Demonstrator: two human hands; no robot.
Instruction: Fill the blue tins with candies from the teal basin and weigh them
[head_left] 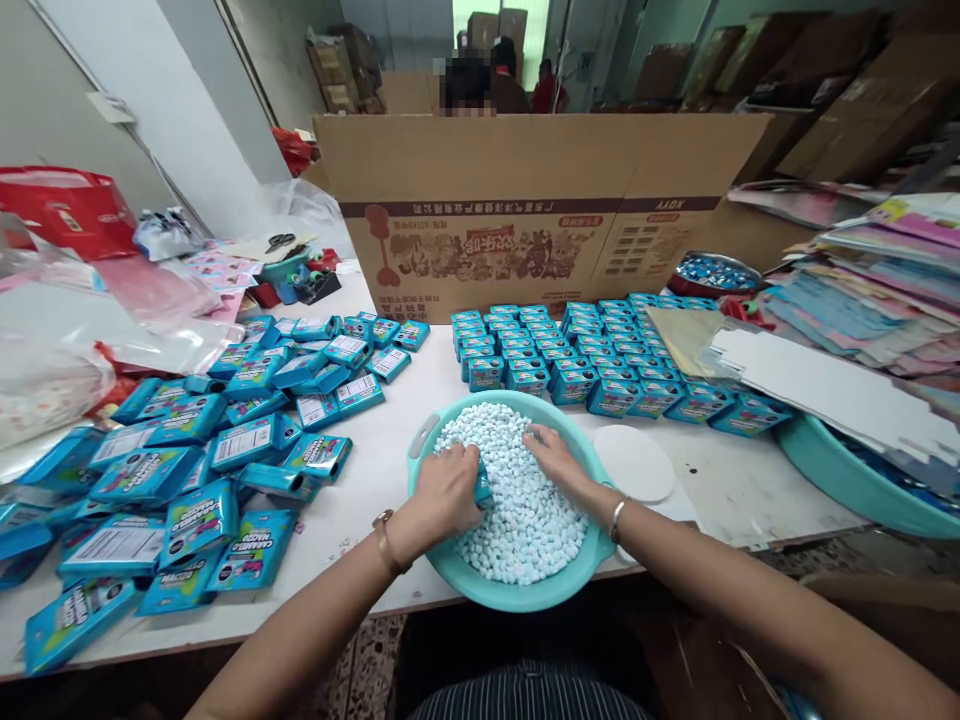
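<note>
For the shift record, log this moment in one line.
left hand: holding blue box | right hand: at white pellets | turquoise basin: pellets inside

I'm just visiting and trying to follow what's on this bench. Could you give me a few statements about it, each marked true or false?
1. The left hand holds a small glossy blue printed carton. True.
2. The round turquoise plastic basin is filled with dark brown beans. False: it holds small pale blue pellets.
3. The right hand is resting on the tall stack of colourful flat sheets. False: it is in the basin, at the pellets.
4. Beyond the basin stands a large brown cardboard box with printing on its side. True.
5. The loose heap of blue cartons lies to the right of the basin. False: it lies to the left.
</note>
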